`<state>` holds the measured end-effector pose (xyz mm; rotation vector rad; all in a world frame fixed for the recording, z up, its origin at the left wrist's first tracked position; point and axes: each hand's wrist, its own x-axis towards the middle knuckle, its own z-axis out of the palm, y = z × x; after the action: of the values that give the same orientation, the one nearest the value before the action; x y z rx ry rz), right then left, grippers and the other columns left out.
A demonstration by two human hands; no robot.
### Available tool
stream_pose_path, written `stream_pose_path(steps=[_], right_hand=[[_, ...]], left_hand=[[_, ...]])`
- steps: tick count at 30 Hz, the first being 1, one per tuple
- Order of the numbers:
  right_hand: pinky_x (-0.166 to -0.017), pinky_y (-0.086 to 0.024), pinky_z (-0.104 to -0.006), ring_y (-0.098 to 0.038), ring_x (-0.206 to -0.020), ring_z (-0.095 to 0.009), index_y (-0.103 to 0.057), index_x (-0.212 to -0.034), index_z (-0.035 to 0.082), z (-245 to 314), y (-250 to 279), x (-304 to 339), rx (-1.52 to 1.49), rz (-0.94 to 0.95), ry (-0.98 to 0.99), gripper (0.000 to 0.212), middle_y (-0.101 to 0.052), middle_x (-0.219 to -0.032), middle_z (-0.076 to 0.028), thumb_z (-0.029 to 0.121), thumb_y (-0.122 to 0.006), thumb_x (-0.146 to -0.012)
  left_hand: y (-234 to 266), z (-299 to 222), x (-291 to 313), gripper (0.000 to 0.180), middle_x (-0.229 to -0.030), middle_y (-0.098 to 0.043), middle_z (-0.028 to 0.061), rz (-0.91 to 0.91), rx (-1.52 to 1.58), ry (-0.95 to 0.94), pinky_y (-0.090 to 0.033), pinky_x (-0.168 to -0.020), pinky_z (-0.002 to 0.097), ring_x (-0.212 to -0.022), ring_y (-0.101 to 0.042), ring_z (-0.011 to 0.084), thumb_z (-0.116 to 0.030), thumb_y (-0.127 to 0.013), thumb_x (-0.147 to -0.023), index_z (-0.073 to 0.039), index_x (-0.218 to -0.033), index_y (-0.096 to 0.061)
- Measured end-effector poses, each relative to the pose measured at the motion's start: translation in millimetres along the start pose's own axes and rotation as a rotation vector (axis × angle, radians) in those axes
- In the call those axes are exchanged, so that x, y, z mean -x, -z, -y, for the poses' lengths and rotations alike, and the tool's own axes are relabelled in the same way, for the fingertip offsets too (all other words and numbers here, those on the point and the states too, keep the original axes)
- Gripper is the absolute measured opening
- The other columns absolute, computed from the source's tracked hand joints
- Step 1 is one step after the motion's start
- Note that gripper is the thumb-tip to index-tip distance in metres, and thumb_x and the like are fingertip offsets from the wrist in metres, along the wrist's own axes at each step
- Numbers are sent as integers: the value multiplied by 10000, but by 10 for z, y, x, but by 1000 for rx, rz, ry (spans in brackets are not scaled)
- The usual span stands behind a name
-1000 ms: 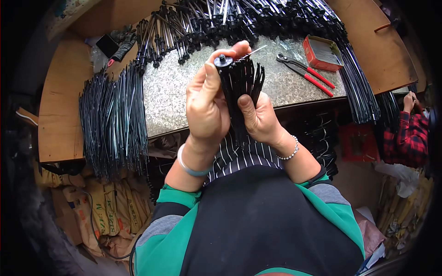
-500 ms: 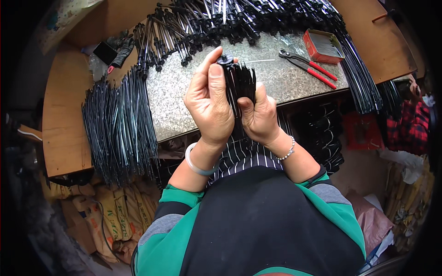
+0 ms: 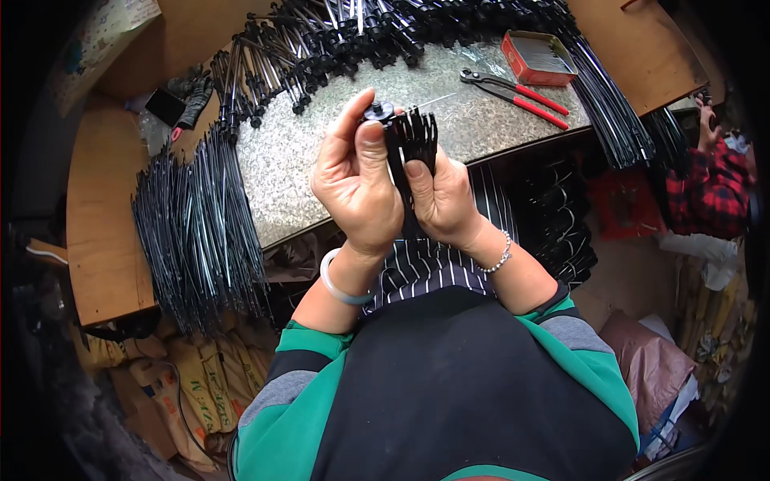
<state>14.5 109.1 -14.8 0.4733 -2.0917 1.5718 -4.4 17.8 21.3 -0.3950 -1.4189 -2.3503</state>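
Note:
My left hand (image 3: 358, 180) is closed, its thumb and fingers pinching a black round plastic fitting (image 3: 378, 112) with a disc-like flange. My right hand (image 3: 443, 200) wraps round a bundle of thin black strands (image 3: 415, 132), whose ends stick up above the thumb. The fitting touches or nearly touches the upper part of the bundle; the fingers hide the exact join. Beyond it a thin white strip (image 3: 439, 102) shows against the speckled tabletop (image 3: 289, 172). Both hands are held up in front of the table's near edge.
Red-handled pincers (image 3: 521, 98) and a red open box (image 3: 539, 60) lie at right. Rods with black fittings (image 3: 345, 48) are heaped at the back. Long black strands (image 3: 200, 232) hang over the left edge, others (image 3: 613, 112) at right. Another person's hand (image 3: 709, 128) shows far right.
The whole view has shifted, so the table and its things sit farther left. Both hands keep their grips; the bundle and fitting have moved slightly toward me and left in the picture.

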Motion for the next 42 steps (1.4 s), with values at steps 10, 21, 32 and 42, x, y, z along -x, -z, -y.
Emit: stream_pose_path(steps=[10,21,32,42], right_hand=[[-530,-452,-380,-583,-624,-367,-565,-952,3,-31,214,-77,-184,158,-63,193,-571,-716,-183,182,-514,-902],[-518,-437,-373,-555,-593,-354,-563,-885,8,-72,200,-71,-181,156,110,131,-542,-670,-160,135,-573,-854],[-546,-450,-379,-566,-617,-362,-563,-940,3,5,106,-77,-200,81,33,155,-566,-720,-171,144,-536,-883],[-520,-456,-360,-589,-610,-333,-557,-937,10,-85,67,-63,-59,86,34,164,-569,-689,-154,163,-548,-881]], left_hand=[[-79,-13,113,317,-875,-626,78,-49,90,56,-493,-708,204,-777,-608,110,-191,-474,-936,24,-1169,-488],[-92,-22,158,339,-946,-620,126,-108,99,-9,-515,-752,235,-843,-619,137,-193,-470,-936,53,-1170,-472],[-53,-18,115,335,-930,-628,95,-65,120,-3,-503,-742,216,-825,-614,122,-150,-516,-912,42,-1184,-480],[72,-63,-34,418,-864,-613,53,119,72,130,-450,-691,183,-764,-565,73,-312,-441,-950,42,-1165,-498]])
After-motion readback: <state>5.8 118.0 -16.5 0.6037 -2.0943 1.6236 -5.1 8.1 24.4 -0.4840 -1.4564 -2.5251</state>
